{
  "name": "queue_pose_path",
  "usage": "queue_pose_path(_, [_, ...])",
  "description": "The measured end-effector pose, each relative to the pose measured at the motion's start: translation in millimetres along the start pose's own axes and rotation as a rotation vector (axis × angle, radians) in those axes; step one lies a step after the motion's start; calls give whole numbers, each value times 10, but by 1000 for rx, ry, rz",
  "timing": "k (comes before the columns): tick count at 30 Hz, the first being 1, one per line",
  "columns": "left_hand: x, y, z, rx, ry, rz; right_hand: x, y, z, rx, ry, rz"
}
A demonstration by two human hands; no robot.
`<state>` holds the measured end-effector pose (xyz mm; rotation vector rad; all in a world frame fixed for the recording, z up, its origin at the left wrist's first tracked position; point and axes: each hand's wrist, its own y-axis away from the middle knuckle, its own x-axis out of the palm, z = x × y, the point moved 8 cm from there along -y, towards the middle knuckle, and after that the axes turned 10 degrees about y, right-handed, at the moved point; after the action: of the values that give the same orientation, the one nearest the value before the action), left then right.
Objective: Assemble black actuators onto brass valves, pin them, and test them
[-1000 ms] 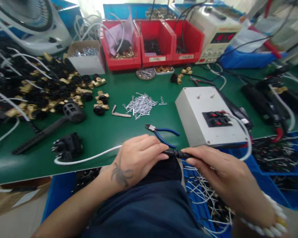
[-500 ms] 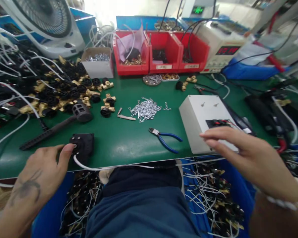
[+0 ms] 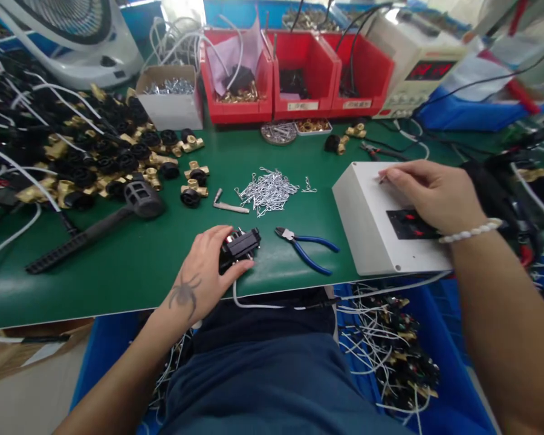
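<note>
My left hand point(image 3: 212, 257) grips a small black boxy device point(image 3: 242, 243) near the table's front edge, thumb and fingers on opposite sides. From it a white cable point(image 3: 258, 306) runs down and right below the edge. My right hand point(image 3: 428, 190) is over a light grey control box point(image 3: 362, 223), its fingertips pinched on a toggle switch point(image 3: 382, 179) on the top face. A dark display panel on the box shows red, partly behind the hand. Blue-handled cutting pliers point(image 3: 306, 249) lie between the two hands, touching neither.
A pile of metal clips point(image 3: 269, 190) lies mid-table beside a small bent tool point(image 3: 231, 207). At left are a black mallet-like tool point(image 3: 104, 226) and many brass-and-black valve parts point(image 3: 118, 157). Red bins point(image 3: 303, 112) and a power supply point(image 3: 417, 72) stand behind. Blue crates point(image 3: 457, 368) sit below.
My left hand has moved right with the black device, which is now turned on its side. My right hand has moved from above the box's front to its toggle switch.
</note>
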<state>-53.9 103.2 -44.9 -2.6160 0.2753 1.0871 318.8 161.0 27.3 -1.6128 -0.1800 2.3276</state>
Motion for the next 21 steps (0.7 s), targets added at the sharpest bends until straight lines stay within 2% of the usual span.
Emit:
queue_pose_path(4, [169,18,-183,130,-131,65,-37,10,13,48,109,-31])
queue_pose_path(8, [325,99,-377,280,-73,90,-49,16,46,100,179,-28])
queue_pose_path(11, [352,135,-421,248,52,37,-61,35,99,92,167,-24])
queue_pose_path(15, [312,204,-448,164,384,-48,-75,48,113,128,186,-5])
queue_pose_path(18, [273,259,-523,187,562,-46,-72,56,134,121,195,3])
queue_pose_path(21, [233,279,-580,207,605,-10,-80,77,163,101,190,-14])
